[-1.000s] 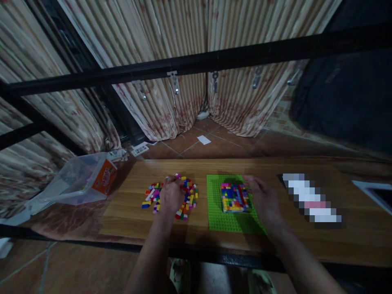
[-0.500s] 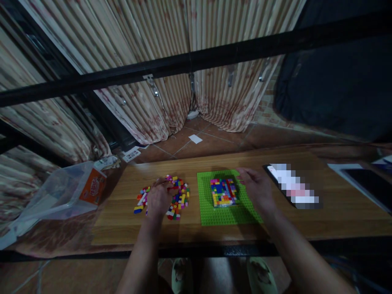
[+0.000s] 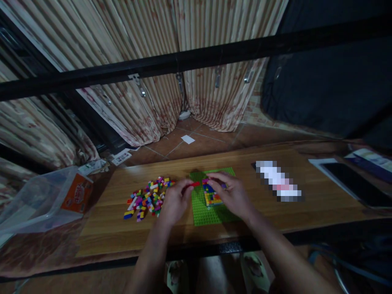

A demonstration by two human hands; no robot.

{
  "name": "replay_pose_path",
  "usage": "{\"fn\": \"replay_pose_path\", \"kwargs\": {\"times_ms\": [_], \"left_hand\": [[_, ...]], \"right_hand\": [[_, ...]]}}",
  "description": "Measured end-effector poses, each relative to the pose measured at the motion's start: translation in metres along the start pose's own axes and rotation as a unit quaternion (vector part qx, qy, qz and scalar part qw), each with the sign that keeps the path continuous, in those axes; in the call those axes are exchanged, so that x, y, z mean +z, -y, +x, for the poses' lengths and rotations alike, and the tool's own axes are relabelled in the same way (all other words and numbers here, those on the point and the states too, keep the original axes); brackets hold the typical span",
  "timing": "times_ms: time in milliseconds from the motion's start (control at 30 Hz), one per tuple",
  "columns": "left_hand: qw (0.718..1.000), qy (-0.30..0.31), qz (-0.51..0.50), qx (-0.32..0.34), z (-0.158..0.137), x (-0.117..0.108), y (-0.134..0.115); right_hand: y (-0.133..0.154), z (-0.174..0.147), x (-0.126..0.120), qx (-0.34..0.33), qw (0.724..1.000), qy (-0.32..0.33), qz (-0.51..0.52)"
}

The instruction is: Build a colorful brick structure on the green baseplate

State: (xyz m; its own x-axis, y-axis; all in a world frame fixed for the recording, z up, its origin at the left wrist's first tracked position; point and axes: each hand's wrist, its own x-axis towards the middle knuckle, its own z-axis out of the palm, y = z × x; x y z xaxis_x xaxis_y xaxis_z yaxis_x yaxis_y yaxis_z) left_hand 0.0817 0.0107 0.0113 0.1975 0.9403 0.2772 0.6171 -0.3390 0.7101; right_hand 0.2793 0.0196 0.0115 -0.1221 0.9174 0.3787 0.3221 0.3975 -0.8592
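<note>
My left hand (image 3: pixel 177 199) is closed in a pinch on a red toy brick (image 3: pixel 194 184), held over the left edge of the green baseplate (image 3: pixel 200 218). On that plate stands a flat, many-coloured block of toy bricks (image 3: pixel 213 199). My right hand (image 3: pixel 232 192) is over the block's right side and hides much of it. Its fingers are stretched out and bent a little toward the block's far left corner; whether they touch it is hard to make out. To the left, a loose pile of small toy bricks (image 3: pixel 146 202) is spread on the wooden board.
A clear plastic box (image 3: pixel 45 200) with an orange label stands left of the wooden board (image 3: pixel 104 228). Right of the baseplate lies a phone with a blurred-out screen (image 3: pixel 277 179). Farther right is a dark tablet (image 3: pixel 355 181). A black bar (image 3: pixel 196 59) crosses before the curtains.
My left hand has moved right from the brick pile to the baseplate, with a red brick in its fingers. My right hand has shifted left over the block. The camera view has turned slightly right.
</note>
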Motion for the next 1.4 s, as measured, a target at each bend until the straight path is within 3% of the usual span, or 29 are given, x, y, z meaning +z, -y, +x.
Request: {"fn": "replay_pose_path", "kwargs": {"times_ms": [133, 300, 633, 800, 1033, 1100, 1267, 1400], "left_hand": [[0.998, 0.032, -0.031, 0.038, -0.002, 0.021, -0.020], [0.998, 0.014, -0.050, 0.034, 0.001, 0.034, -0.022], [0.995, -0.027, -0.095, -0.019, 0.008, 0.044, -0.016], [0.983, -0.025, -0.177, -0.045, 0.011, 0.051, -0.015], [0.965, -0.034, -0.250, -0.065, 0.012, 0.063, -0.016], [0.965, -0.043, -0.251, -0.067, 0.013, 0.063, -0.015], [0.968, -0.122, -0.196, -0.094, 0.017, 0.056, -0.008], [0.973, -0.134, -0.133, -0.134, 0.020, 0.050, 0.000]], "right_hand": [[0.001, -0.005, 0.001, -0.045, 0.996, 0.072, -0.026], [-0.004, -0.005, -0.011, -0.022, 0.994, 0.097, -0.037], [-0.017, 0.000, -0.030, 0.012, 0.994, 0.070, -0.087], [-0.014, 0.002, -0.026, -0.005, 0.993, 0.106, -0.043], [-0.015, 0.000, -0.028, 0.028, 0.991, 0.124, -0.033], [-0.020, 0.001, -0.030, 0.037, 0.993, 0.104, -0.049], [-0.039, 0.004, -0.038, 0.079, 0.990, -0.046, -0.106], [-0.046, 0.005, -0.042, 0.115, 0.981, -0.065, -0.140]]}}
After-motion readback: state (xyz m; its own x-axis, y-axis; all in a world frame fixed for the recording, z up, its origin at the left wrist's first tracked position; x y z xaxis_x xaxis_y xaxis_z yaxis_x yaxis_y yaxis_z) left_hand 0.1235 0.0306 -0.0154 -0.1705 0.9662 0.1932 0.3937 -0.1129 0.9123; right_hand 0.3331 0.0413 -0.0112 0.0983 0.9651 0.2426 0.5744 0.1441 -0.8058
